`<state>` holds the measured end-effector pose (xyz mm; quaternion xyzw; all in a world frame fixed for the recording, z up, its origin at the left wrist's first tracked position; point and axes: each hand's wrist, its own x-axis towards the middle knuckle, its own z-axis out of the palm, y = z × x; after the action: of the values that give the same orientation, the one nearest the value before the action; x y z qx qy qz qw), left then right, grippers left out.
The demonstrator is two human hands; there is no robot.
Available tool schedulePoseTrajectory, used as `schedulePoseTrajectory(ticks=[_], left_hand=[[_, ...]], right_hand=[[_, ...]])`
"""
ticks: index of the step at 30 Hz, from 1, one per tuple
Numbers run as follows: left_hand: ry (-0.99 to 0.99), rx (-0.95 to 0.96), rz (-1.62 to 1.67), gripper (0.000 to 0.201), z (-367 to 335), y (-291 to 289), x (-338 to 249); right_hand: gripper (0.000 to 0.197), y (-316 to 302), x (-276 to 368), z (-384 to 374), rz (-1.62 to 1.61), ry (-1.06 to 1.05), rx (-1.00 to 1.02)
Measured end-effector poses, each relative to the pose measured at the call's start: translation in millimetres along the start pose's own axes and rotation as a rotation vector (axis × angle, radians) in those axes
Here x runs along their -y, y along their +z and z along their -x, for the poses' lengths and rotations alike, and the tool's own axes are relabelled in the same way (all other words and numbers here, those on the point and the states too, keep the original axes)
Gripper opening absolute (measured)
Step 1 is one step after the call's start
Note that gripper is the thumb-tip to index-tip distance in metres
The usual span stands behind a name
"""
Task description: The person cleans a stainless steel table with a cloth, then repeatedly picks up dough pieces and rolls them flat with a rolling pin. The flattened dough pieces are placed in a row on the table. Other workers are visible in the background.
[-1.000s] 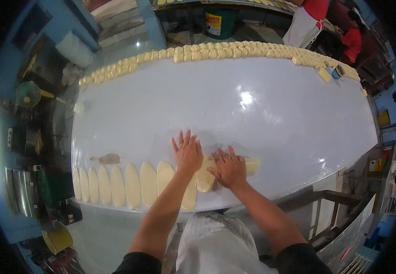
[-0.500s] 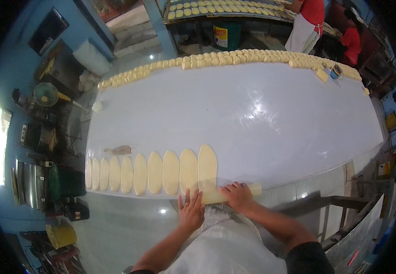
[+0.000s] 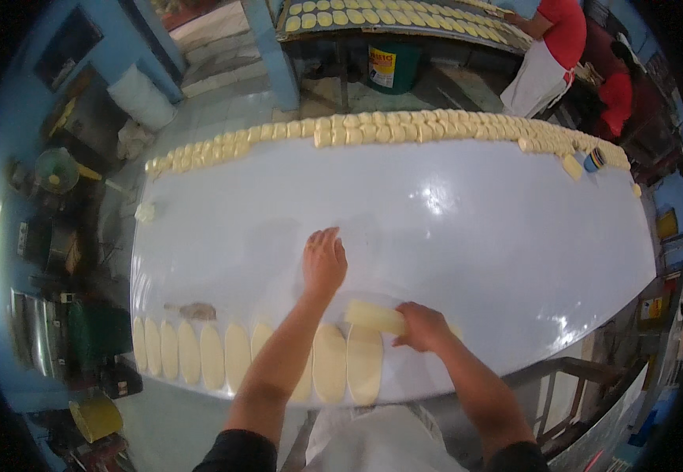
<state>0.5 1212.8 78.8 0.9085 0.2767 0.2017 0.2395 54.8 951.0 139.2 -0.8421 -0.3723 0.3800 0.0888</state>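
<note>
My right hand (image 3: 424,327) is closed round a pale yellow rolling pin (image 3: 374,316). The pin lies across the far end of the rightmost flattened dough oval (image 3: 364,370); whether it touches the dough I cannot tell. My left hand (image 3: 325,261) is stretched forward over the middle of the white table (image 3: 467,259). Its fingers reach away from me, slightly bent, and nothing shows in them. Several flattened dough ovals (image 3: 211,355) lie side by side along the near edge, partly hidden by my left forearm.
Rows of small dough lumps (image 3: 381,127) line the table's far edge. At the far right stand a dark blue cup (image 3: 595,160) and a yellow block (image 3: 572,167). A brownish flat tool (image 3: 193,311) lies beyond the ovals. Past the table, a person in red (image 3: 559,39) stands by dough-filled trays (image 3: 389,17).
My left hand has left the table's near edge and reached out over the middle. The right hand has carried the rolling pin away from me, from the last oval's near end to its far end.
</note>
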Motion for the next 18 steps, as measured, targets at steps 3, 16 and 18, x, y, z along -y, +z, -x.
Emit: schedulePoseTrajectory(ticks=[3,16,18], left_hand=[[-0.215,0.007,0.147,0.027,-102.7,13.6,21.6],[-0.156,0.005,0.028,0.041,-270.6,72.0,60.9],[-0.243,-0.1,0.122,0.032,-243.9,55.4,51.5]], right_hand=[[0.069,-1.9,-39.3,7.5,-0.079,0.095,-0.3],[0.068,23.6,-104.3,62.0,-0.063,0.503,-0.613],[0.067,20.1,-103.5,63.2,-0.087,0.497,-0.602]])
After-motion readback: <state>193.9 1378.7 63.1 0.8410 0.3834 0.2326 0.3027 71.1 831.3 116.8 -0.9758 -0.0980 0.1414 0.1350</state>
